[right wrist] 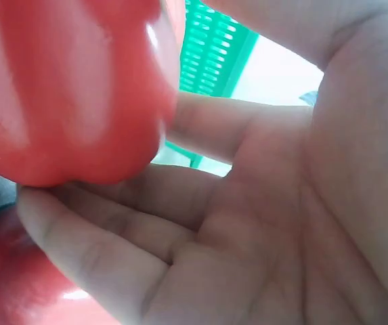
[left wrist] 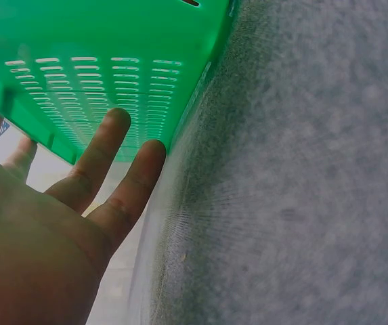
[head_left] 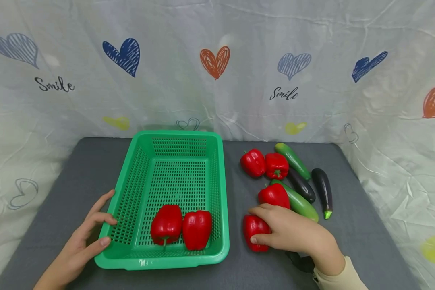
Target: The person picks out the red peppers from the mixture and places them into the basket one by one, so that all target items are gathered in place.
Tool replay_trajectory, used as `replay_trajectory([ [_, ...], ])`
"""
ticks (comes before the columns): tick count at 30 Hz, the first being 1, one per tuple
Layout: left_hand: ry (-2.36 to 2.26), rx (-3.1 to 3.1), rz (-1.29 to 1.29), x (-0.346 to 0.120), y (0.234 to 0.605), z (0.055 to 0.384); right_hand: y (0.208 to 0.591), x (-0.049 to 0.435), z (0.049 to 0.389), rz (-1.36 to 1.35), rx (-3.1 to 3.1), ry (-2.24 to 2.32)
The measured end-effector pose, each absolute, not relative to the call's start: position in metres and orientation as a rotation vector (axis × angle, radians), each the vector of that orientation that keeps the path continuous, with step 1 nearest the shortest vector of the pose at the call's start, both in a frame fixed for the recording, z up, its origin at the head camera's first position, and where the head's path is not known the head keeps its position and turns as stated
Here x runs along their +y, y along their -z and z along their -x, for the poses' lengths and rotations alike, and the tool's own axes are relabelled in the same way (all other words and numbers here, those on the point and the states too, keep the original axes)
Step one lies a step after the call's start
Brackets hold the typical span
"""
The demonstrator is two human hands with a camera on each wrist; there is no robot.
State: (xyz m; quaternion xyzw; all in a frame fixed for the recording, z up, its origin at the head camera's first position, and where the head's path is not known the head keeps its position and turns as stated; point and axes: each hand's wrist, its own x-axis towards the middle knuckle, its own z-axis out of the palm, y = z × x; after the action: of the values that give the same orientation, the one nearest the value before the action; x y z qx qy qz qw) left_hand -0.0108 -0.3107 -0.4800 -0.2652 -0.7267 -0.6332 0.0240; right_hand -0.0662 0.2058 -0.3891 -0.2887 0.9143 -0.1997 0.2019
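Observation:
My right hand (head_left: 288, 229) grips a red bell pepper (head_left: 254, 229) on the grey cloth, right of the green basket (head_left: 221, 193). In the right wrist view, fingers (right wrist: 92, 250) reach round the lower end of that glossy pepper (right wrist: 78, 95). My left hand (head_left: 77, 245) rests at the basket's left rim near the front corner, fingers spread and fairly straight. The left wrist view has fingers (left wrist: 105, 145) by the basket's slotted outer wall (left wrist: 139, 40). Two red bell peppers, one on the left (head_left: 166, 223) and one on the right (head_left: 197, 229), lie in the basket's front end.
Behind my right hand are more red bell peppers (head_left: 253, 163), green zucchini-like vegetables (head_left: 300, 201) and eggplants (head_left: 322, 189). A dark vegetable (head_left: 302, 262) lies partly hidden under my right wrist. A white curtain with printed hearts (head_left: 217, 100) hangs behind the table.

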Motion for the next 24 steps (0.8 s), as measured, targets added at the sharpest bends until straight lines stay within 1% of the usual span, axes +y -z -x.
replay_trajectory([
  [6,1.953,-2.231,0.841,-0.3112,0.4810,0.0112,0.3891,0.2045,0.0670,0.771,2.504,0.581],
  [24,1.962,-2.231,0.848,-0.3116,0.4823,0.0113,0.3962,0.2014,0.0687,0.825,2.509,0.590],
])
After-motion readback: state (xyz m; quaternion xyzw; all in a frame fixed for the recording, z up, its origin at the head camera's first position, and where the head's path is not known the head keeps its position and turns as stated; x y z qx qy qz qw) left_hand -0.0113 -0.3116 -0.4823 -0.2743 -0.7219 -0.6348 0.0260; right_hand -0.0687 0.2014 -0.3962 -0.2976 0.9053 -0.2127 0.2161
